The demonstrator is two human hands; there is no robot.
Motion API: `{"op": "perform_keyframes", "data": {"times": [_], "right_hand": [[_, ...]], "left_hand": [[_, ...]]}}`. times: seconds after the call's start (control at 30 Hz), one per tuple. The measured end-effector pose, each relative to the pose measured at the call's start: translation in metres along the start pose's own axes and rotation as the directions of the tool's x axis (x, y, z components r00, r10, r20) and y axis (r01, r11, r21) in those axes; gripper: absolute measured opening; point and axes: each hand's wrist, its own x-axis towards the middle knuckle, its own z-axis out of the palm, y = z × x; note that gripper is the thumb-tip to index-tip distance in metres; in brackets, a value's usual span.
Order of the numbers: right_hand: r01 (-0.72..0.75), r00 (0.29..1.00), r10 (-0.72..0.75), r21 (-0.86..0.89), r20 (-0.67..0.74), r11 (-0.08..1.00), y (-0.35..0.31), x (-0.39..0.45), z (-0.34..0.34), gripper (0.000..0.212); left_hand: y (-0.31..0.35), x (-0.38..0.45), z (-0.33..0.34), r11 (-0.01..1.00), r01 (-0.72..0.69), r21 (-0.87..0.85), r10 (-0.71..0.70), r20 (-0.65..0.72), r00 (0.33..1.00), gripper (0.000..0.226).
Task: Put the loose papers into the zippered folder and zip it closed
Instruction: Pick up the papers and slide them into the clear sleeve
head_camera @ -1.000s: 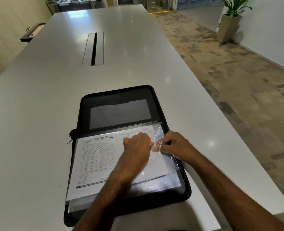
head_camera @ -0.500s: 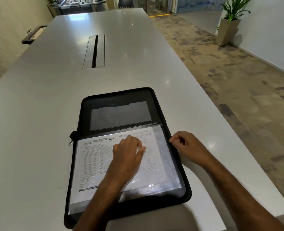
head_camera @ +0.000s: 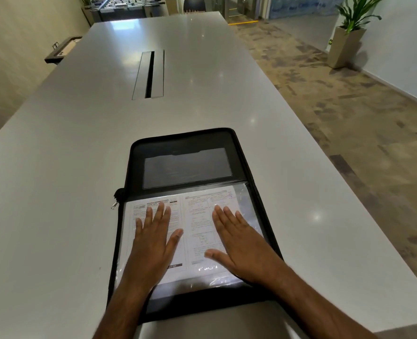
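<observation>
The zippered folder (head_camera: 187, 167) lies open near the worktop's (head_camera: 55, 167) near edge, its far flap flat and its near half carrying the papers (head_camera: 197, 221) under a clear plastic sleeve (head_camera: 247, 199). Both hands now lie flat on that sleeve. The left hand (head_camera: 153, 243) rests palm down over the left sheet, fingers (head_camera: 162, 211) straight and slightly spread, gripping nothing. The right hand (head_camera: 239, 243) rests palm down over the right sheet, fingers straight and close together, thumb out toward the middle, also gripping nothing.

Half a second ago the left hand lay loosely curled near the middle of the papers, and the right hand sat curled at the folder's right rim, off the sheets. A second ago both hands were bunched together at the sleeve's far right corner, pinching the plastic. Since then the left hand has shifted toward the folder's left side and opened out, and the right hand has come in from the rim onto the sleeve. The sleeve lies smoother over the papers than it did a second ago.

The zipper pull (head_camera: 114, 205) sticks out at the folder's left side, by the fold. The folder is still unzipped. A long cable slot (head_camera: 150, 74) runs along the worktop's middle toward the far edge.
</observation>
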Motion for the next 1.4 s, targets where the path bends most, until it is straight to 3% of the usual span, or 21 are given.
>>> {"op": "perform_keyframes", "data": {"times": [0.3,0.53,0.7,0.8,0.9,1.1,1.23,1.4], "right_hand": [[-0.158,0.987,0.154,-0.109,-0.045,0.981,0.032,-0.012,0.007,0.102],[-0.336,0.94,0.325,-0.121,-0.1,0.934,0.055,-0.017,-0.003,0.11],[-0.369,0.897,0.396,0.163,-0.194,0.915,0.075,0.003,-0.035,0.105],[-0.329,0.824,0.482,0.441,-0.298,0.835,0.086,0.029,-0.051,0.069],[-0.359,0.771,0.582,0.58,-0.258,0.732,0.098,0.058,-0.061,0.05],[-0.389,0.771,0.605,0.608,-0.196,0.692,0.109,0.105,-0.075,0.044],[-0.369,0.792,0.578,0.597,-0.199,0.712,0.112,0.122,-0.079,0.043],[-0.404,0.758,0.616,0.588,-0.213,0.701,0.126,0.132,-0.081,0.033]], "left_hand": [[-0.022,-0.002,0.0,1.0,-0.006,0.019,0.007,-0.039,0.999,0.081],[-0.045,-0.009,-0.009,0.992,0.123,0.005,-0.122,-0.06,0.991,0.081],[-0.055,-0.007,-0.027,0.989,0.12,-0.091,-0.133,-0.143,0.981,0.075],[-0.065,0.013,-0.043,0.965,0.205,-0.162,-0.245,-0.286,0.927,0.063],[-0.085,0.045,-0.058,0.919,0.307,-0.247,-0.386,-0.402,0.83,0.046],[-0.117,0.104,-0.075,0.727,0.383,-0.57,-0.554,-0.157,0.818,0.048],[-0.123,0.128,-0.076,0.706,0.338,-0.622,-0.516,-0.125,0.848,0.034],[-0.123,0.141,-0.08,0.736,0.31,-0.601,-0.433,-0.067,0.899,0.025]]}}
